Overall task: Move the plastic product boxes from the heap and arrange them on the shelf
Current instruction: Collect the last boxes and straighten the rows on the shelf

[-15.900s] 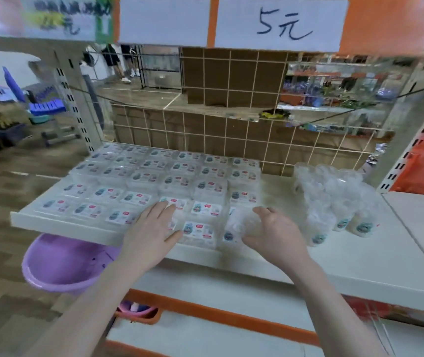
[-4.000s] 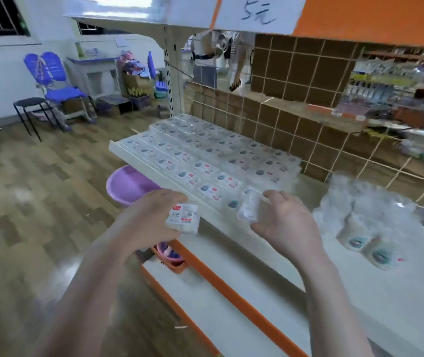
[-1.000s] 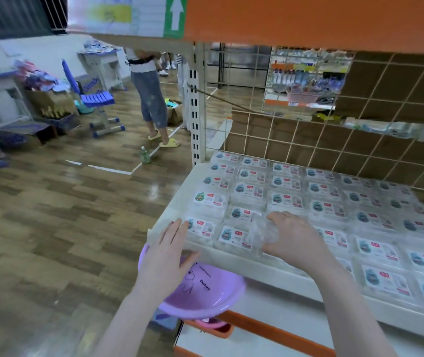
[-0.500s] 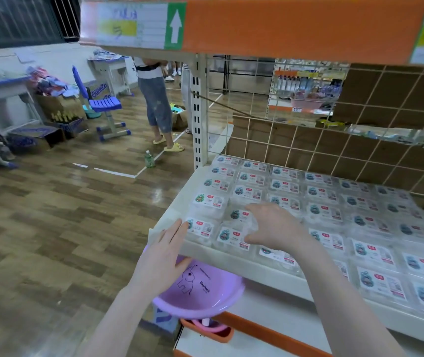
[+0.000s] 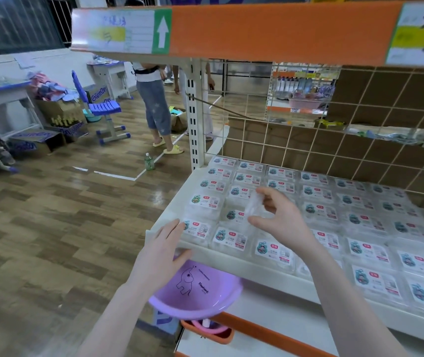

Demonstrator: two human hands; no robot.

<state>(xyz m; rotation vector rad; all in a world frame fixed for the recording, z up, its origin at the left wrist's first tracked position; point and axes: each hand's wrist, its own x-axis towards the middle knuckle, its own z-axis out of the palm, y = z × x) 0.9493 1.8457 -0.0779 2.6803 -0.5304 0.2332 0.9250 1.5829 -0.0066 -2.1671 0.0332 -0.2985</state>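
Head view. Item: white shelf (image 5: 244, 266), bearing labelled plastic boxes in rows (image 5: 316, 194). Item: purple basin (image 5: 195, 289) beneath the shelf's left end. My left hand (image 5: 162, 251), fingers straight, rests against the shelf's front corner. My right hand (image 5: 280, 217) pinches one clear box (image 5: 253, 206) above the rows.

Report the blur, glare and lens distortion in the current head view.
Head view: wide-angle bending bows the orange shelf edge; the plastic boxes smear toward the right edge; ceiling light glares off the wood floor; the clear box held by the right hand is motion-blurred.
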